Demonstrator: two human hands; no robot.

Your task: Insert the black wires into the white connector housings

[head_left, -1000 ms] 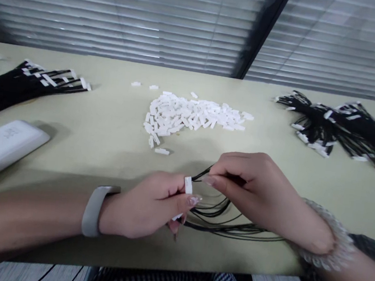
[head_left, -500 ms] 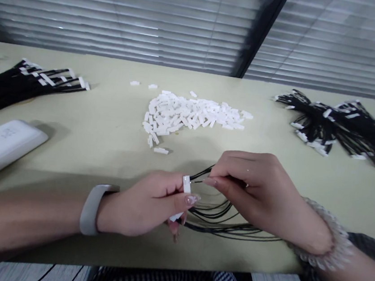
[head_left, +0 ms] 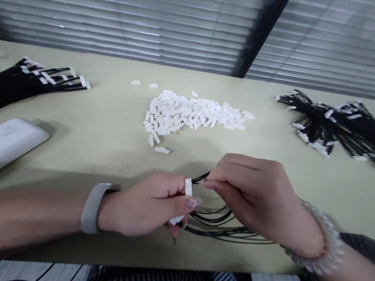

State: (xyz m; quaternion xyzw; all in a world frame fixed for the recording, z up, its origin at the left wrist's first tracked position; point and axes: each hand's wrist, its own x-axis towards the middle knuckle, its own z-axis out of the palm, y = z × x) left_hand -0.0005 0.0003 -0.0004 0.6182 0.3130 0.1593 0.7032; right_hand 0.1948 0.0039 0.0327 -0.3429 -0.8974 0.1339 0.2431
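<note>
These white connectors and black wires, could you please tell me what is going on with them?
A person's left hand holds a white connector, while the right hand pinches black wires beside its upper end. Exactly where the wires end is too small to tell. Beyond the hands lies a pile of white pieces, between a left bundle and a right bundle of white-tipped black wires.

Left hand (head_left: 142, 205) holds a small white rectangular plastic connector (head_left: 188, 187), right hand (head_left: 255, 195) pinching thin black wires (head_left: 200, 178) just beside it! Farther off, a heap of small white plastic blocks (head_left: 190, 114), white-tipped black cable bundles (head_left: 7, 86) lying left and right.
</note>
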